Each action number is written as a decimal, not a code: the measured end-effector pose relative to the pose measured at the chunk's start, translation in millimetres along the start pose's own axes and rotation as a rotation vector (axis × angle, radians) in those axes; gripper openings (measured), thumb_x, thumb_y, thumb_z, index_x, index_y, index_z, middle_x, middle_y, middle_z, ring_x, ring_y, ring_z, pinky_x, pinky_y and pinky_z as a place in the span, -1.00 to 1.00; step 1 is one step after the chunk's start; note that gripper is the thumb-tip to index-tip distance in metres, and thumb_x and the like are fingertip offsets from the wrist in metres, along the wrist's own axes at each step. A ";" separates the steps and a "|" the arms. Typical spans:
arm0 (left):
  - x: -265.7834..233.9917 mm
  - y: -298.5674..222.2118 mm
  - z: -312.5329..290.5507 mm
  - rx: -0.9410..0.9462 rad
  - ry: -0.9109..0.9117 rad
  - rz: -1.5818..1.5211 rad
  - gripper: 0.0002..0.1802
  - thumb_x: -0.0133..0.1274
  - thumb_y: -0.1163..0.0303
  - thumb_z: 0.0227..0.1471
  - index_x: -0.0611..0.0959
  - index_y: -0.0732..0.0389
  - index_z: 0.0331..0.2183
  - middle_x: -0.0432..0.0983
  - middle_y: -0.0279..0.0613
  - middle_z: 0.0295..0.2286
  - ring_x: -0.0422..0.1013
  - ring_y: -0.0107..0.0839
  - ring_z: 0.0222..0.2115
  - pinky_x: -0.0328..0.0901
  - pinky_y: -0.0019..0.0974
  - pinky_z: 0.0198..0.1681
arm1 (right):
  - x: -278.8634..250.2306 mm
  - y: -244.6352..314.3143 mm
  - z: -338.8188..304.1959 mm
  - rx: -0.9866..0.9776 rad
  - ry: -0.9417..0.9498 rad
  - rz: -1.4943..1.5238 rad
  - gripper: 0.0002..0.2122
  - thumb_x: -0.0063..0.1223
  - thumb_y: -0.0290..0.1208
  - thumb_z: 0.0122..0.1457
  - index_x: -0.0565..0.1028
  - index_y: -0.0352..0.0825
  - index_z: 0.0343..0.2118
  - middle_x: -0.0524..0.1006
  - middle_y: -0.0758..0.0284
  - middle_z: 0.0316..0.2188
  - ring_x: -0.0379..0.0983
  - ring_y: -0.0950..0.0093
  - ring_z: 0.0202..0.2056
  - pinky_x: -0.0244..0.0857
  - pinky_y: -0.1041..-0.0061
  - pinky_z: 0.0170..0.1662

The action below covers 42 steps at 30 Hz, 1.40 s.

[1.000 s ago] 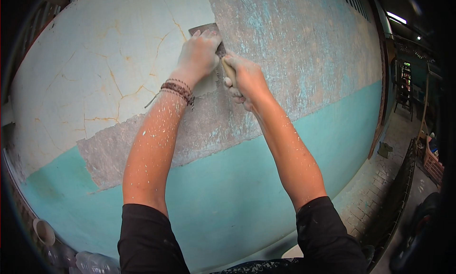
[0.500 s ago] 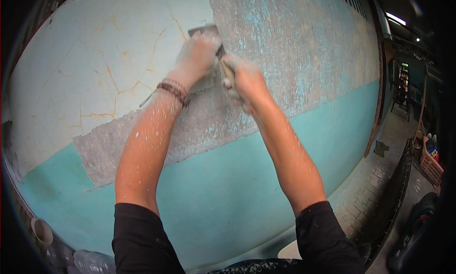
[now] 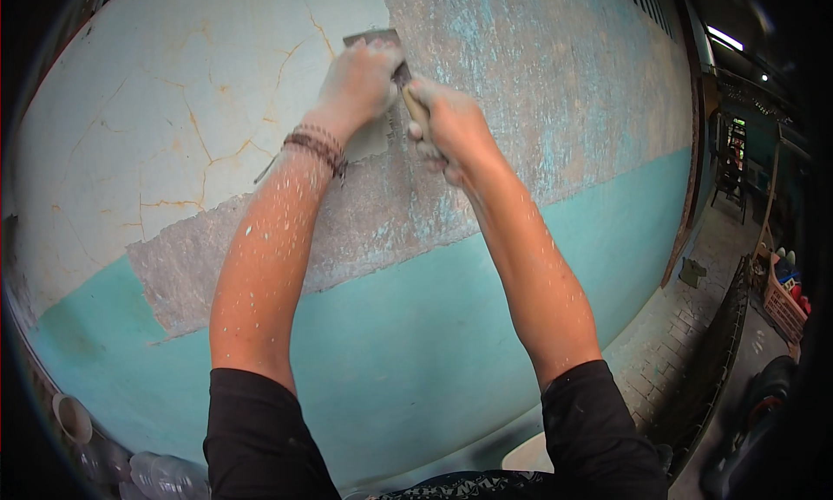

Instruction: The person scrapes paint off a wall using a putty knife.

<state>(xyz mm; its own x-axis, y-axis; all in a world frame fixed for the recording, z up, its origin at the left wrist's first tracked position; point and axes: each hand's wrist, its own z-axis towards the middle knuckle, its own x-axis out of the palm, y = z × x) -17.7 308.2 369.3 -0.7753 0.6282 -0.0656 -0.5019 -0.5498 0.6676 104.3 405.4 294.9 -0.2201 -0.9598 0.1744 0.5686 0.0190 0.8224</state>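
A wide metal scraper [image 3: 400, 73] is pressed to the wall [image 3: 260, 84] at the edge between cracked pale paint and a bare, greyish patch [image 3: 529, 92]. My right hand [image 3: 451, 127] is closed round its light handle. Higher up, my left hand [image 3: 360, 79] is closed on the blade end, fingers near the blade's upper edge; it partly hides the blade. Both hands are coated with pale dust, and paint flakes speckle my forearms. Dark bracelets circle my left wrist.
Turquoise paint [image 3: 408, 352] covers the wall's lower part. Clear plastic bottles [image 3: 169, 476] and a pale round container [image 3: 73, 418] stand at the lower left. To the right are a paved floor [image 3: 668, 352], a filled orange basket [image 3: 785, 307] and a dark chair [image 3: 733, 179].
Both hands have slid slightly upward along the wall with the scraper. My grip on it looks the same.
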 end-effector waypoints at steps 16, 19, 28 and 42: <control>-12.0 -108.5 -152.9 -0.007 0.238 -0.095 -0.49 0.05 0.49 -0.17 0.53 0.37 -0.07 0.45 0.20 -0.05 0.37 0.04 0.02 0.18 -0.04 0.19 | -10.7 -153.0 -92.2 -0.042 -0.020 0.032 -0.53 -0.08 -0.23 0.30 0.33 -0.44 0.16 0.33 0.45 -0.63 0.21 0.66 -0.63 0.14 0.61 -0.57; -13.1 -89.1 -125.9 -0.054 0.218 -0.105 -0.51 0.03 0.48 -0.15 0.54 0.37 -0.08 0.46 0.19 -0.06 0.38 0.02 0.02 0.18 -0.03 0.18 | -7.7 -126.1 -76.1 -0.009 -0.034 0.089 -0.54 -0.09 -0.25 0.30 0.32 -0.44 0.17 0.32 0.46 -0.64 0.19 0.67 -0.64 0.10 0.63 -0.60; -16.7 -95.0 -135.1 -0.022 0.274 -0.101 -0.55 -0.01 0.53 -0.16 0.56 0.37 -0.12 0.49 0.16 -0.09 0.41 -0.01 -0.01 0.24 -0.03 0.14 | -6.4 -106.2 -94.4 0.103 -0.036 0.069 -0.56 -0.07 -0.21 0.28 0.34 -0.23 0.19 0.31 0.46 -0.68 0.10 0.70 -0.75 -0.07 0.66 -0.75; -7.4 -97.2 -146.8 -0.138 0.132 -0.159 -0.55 0.03 0.52 -0.16 0.57 0.37 -0.13 0.51 0.14 -0.11 0.40 -0.01 -0.01 0.21 -0.03 0.16 | -7.3 -118.2 -90.7 0.140 -0.040 0.063 -0.56 -0.07 -0.24 0.28 0.35 -0.31 0.18 0.32 0.45 -0.69 0.13 0.67 -0.72 -0.04 0.63 -0.72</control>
<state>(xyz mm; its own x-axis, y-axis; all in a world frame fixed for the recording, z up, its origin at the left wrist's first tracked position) -19.4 276.2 196.0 -0.7211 0.6404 -0.2643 -0.6624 -0.5255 0.5339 110.6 384.7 147.3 -0.2211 -0.9434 0.2470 0.4667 0.1200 0.8762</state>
